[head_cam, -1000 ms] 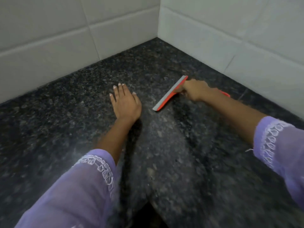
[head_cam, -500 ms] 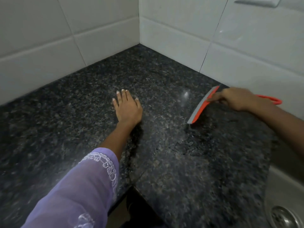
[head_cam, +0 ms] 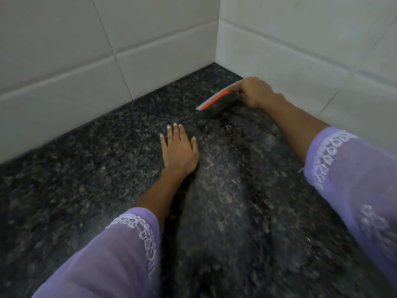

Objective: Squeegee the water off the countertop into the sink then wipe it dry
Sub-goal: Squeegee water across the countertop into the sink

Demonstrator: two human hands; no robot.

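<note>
— Well, the hands first?
— Right hand (head_cam: 255,91) curled round one orange squeegee (head_cam: 217,97), blade on the black granite countertop (head_cam: 75,179) near the tiled corner (head_cam: 217,39). Left hand (head_cam: 179,150) flat on the stone, fingers straight.
— Counts, markings?
— Two hands, two purple sleeves (head_cam: 111,254), one squeegee. No legible writing.

Two hands, left hand (head_cam: 179,150) and right hand (head_cam: 256,92), one squeegee (head_cam: 214,99), one countertop (head_cam: 86,168), two sleeves.
</note>
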